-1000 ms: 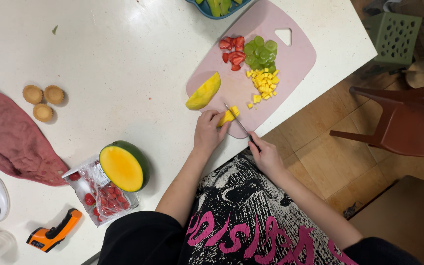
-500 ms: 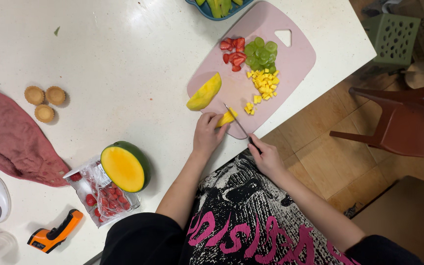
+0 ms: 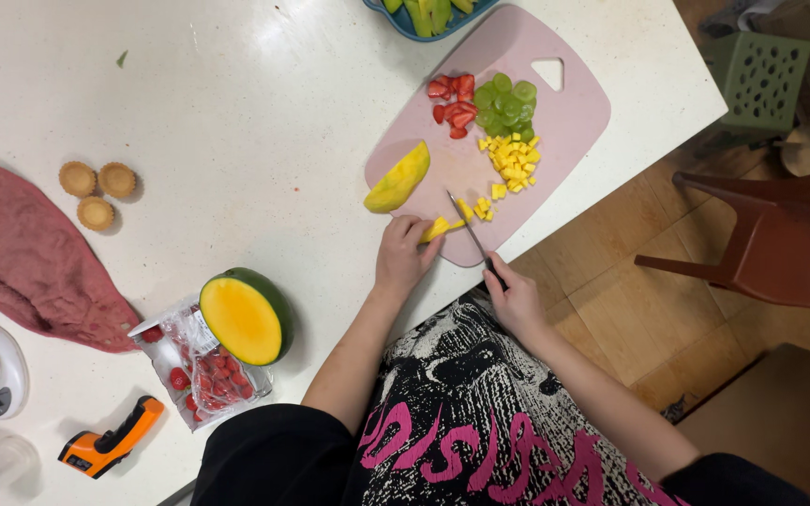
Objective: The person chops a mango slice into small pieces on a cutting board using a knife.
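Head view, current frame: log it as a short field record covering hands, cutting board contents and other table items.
left hand: pins a yellow mango strip on the pink plastic cutting board
right hand: grips a black-handled knife, blade by the strip
board contents: yellow mango wedge, diced mango cubes, green grape slices, red strawberry pieces
table: halved green-skinned mango, three small tart shells, red cloth, orange handheld tool

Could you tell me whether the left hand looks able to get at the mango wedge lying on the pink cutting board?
Probably yes. The left hand pins a mango strip at the board's near edge, and the mango wedge lies just beyond its fingers with bare cutting board between. The knife is on the other side.
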